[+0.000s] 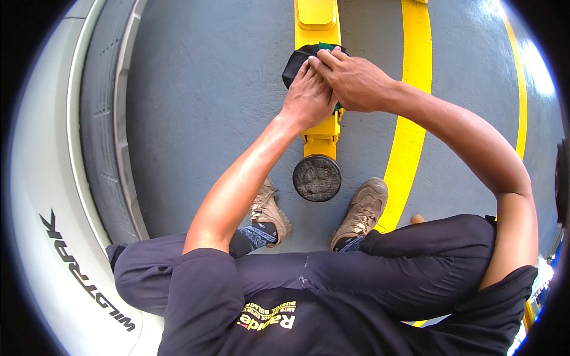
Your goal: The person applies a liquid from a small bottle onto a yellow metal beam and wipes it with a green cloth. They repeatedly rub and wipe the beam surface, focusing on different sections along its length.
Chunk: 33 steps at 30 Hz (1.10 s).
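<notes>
Both my hands meet over the yellow steel lift arm point(323, 129), straight ahead of me. Between and beneath them is a dark black thing with a green part point(295, 66), possibly cloth; its exact kind cannot be made out. My left hand point(310, 96) lies against its near side, fingers together and pointing away from me. From the right, my right hand point(356, 83) overlaps the left one's fingertips, its own fingers curled over the thing's far edge. Below the hands, at the arm's near end, sits a round black lift pad point(317, 178).
On the left stands a silver vehicle point(44, 178) with a dark side step point(98, 118). A wide yellow stripe point(417, 53) runs along the grey floor point(208, 89) to the right. My shoes point(363, 204) flank the lift pad as I squat.
</notes>
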Each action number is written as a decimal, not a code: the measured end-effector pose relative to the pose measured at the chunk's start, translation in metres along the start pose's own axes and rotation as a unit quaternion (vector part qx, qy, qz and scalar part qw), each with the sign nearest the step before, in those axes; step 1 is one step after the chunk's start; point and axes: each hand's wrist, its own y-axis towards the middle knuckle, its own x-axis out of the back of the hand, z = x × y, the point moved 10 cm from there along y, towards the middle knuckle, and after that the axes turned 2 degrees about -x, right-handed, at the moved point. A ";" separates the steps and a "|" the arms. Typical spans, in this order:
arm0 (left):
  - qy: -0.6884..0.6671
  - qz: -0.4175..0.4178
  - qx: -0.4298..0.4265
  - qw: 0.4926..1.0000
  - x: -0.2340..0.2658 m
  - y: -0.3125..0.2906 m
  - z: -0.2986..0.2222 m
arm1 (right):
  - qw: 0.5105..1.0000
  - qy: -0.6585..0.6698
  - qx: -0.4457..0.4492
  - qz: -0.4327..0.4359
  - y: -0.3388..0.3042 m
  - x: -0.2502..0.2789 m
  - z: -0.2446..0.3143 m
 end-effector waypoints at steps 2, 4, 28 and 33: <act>-0.001 0.037 -0.002 0.999 -0.006 0.005 0.013 | 1.000 0.001 -0.010 -0.027 0.011 0.001 -0.011; -0.002 0.096 0.003 0.995 -0.008 0.019 0.029 | 0.999 -0.008 -0.026 -0.025 0.024 -0.006 -0.027; -0.278 0.050 0.237 0.929 0.042 0.016 0.072 | 0.999 0.033 -0.025 0.021 0.025 0.020 -0.022; -0.236 -0.228 0.038 0.944 0.254 0.013 0.049 | 1.000 0.025 0.017 0.003 0.017 0.015 -0.022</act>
